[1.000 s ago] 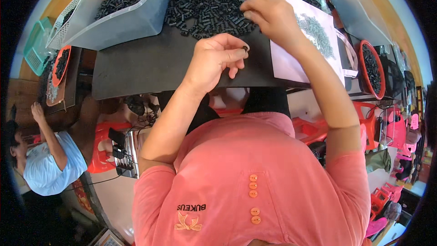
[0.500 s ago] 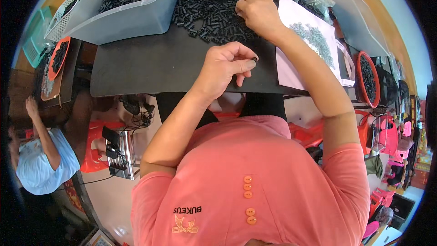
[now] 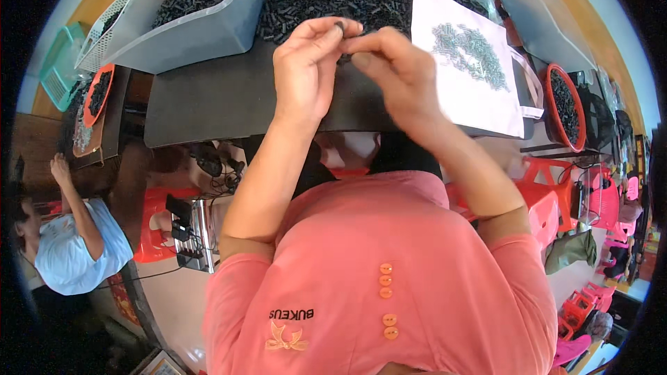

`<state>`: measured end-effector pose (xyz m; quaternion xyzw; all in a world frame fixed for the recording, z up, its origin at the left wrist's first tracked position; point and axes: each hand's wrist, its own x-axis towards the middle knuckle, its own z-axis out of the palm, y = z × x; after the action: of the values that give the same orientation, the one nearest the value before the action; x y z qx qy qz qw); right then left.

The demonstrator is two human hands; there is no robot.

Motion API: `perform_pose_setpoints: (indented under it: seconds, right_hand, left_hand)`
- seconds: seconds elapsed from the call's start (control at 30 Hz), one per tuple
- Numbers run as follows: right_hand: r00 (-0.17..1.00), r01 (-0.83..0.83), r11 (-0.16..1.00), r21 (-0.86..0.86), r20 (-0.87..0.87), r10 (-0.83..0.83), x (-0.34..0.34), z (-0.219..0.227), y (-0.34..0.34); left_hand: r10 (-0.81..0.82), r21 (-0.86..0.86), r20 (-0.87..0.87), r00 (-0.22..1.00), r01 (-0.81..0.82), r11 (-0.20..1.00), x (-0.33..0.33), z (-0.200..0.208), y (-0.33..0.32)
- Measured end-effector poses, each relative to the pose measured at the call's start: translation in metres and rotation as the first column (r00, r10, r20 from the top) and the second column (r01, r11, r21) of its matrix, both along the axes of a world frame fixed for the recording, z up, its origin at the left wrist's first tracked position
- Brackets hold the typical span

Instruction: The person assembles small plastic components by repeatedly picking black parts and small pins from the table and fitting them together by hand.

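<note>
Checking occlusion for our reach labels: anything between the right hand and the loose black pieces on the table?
Nothing visible: the loose black pieces lie just beyond the right hand. The left hand is close on its left and the pale bag lies to its right.

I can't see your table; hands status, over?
Left hand pinching small black piece. Right hand close beside it, grip unclear. Loose black pile just beyond both hands.

- A teal basket (image 3: 55, 87) was at far left.
- A co-worker (image 3: 82, 253) in light blue was left of a red chair (image 3: 148, 242).
- An olive-green cloth (image 3: 571, 251) was at right.
</note>
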<state>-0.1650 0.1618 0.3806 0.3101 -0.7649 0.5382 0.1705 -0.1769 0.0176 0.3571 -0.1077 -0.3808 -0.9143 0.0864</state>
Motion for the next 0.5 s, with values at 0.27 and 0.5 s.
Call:
perform_pose_setpoints:
  seconds: [0.27, 0.5]
  right_hand:
    - [0.98, 0.139, 0.98, 0.145, -0.163, -0.115, -0.001, -0.03, -0.017]
    - [0.949, 0.213, 0.885, 0.414, -0.304, -0.086, 0.002, -0.026, -0.018]
  left_hand:
    - [-0.118, 0.139, 0.133, 0.984, 0.1, 0.985, -0.022, -0.014, 0.003]
    - [-0.181, 0.139, 0.115, 0.977, 0.165, 0.976, -0.021, -0.014, 0.005]
